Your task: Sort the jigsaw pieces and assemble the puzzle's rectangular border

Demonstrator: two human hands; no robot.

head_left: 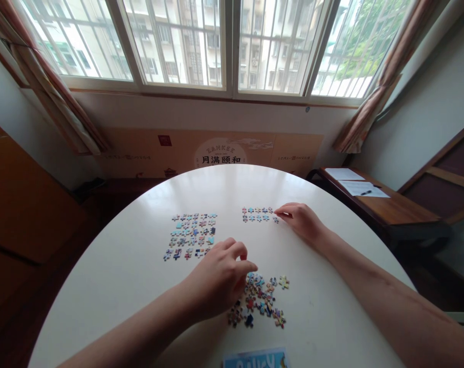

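My left hand (227,271) hangs over the upper left side of a loose pile of jigsaw pieces (260,296), fingers curled; whether a piece is between them is hidden. My right hand (299,217) has its fingertips pressed together beside the right end of two short rows of pieces (258,210). A single piece (276,220) lies just below those fingertips, and anything pinched is too small to make out. Left of both hands, a block of several rows of pieces (193,231) lies on the table, its lower right corner partly behind my left hand.
The round white table (120,286) fills the middle. A blue box or card (257,359) shows at its near edge. Right of it stands a wooden seat (404,204) with papers (360,188) and a pen. A printed carton panel (147,153) stands below the window.
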